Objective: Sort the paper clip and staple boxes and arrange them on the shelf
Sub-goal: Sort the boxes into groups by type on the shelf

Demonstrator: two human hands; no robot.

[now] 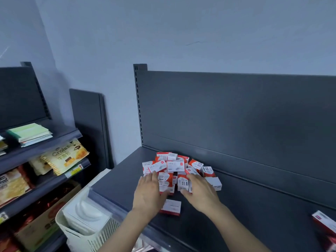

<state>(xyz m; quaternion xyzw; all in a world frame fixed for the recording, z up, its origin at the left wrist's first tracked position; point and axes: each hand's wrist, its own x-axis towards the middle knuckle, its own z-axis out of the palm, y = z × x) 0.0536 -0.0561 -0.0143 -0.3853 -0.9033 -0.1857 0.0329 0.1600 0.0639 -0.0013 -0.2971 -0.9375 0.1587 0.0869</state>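
Head view showed 2 hands at the near edge of the box pile [179, 170] on the shelf [254, 206]. Left hand [150, 194] and right hand [201, 192] lay open, fingers spread, gripping nothing. 1 lone box [171, 207] lay just beside the left hand, its long side crosswise.

wall [163, 33]: pale blue-grey | back panel [236, 110]: dark grey | light: dim

— What can be read on the pile of small boxes [174, 170]?
— One white-faced box [175, 166] near the top reads "24/6". A red-and-white box [165, 177] in front reads "PAPER CLIPS"; the finer print is blurred.
— Anything on the left shelves?
— A snack bag [68, 155] shows "Crois…", the rest unclear.
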